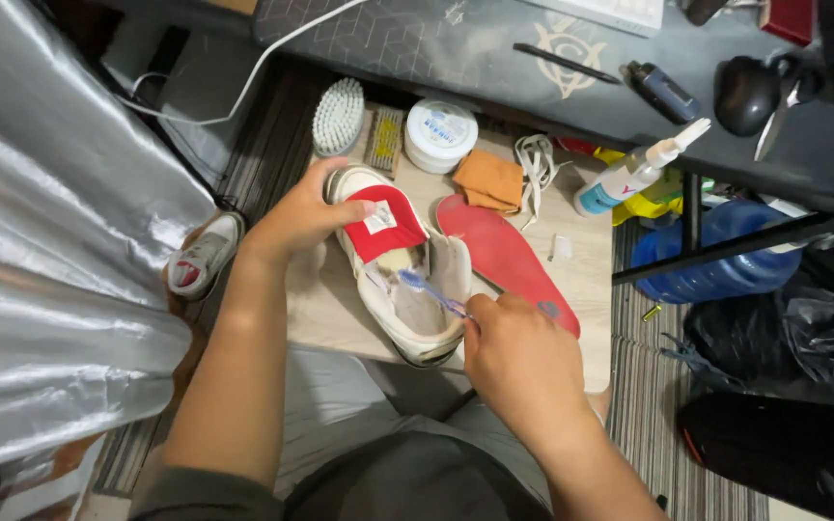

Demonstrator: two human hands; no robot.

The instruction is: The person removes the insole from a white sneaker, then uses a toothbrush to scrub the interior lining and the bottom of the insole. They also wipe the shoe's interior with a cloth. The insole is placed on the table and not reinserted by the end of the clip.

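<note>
A white sneaker point(415, 314) with a red tongue point(384, 234) lies on a low wooden board point(591, 280) in front of me. My left hand point(303, 214) grips the toe end and pulls the tongue back with the thumb. My right hand point(518, 357) holds a small toothbrush point(433, 293) with a blue and clear handle, its bristles inside the shoe's opening. A red insole point(506, 260) lies flat just right of the shoe.
On the board's far side sit a white scrub brush point(338, 117), a small brass brush point(384, 141), a round white tub point(441, 134), an orange cloth point(488, 179), white laces point(536, 159) and a spray bottle point(634, 174). A second sneaker point(203, 257) lies left. A blue water jug point(716, 260) stands right.
</note>
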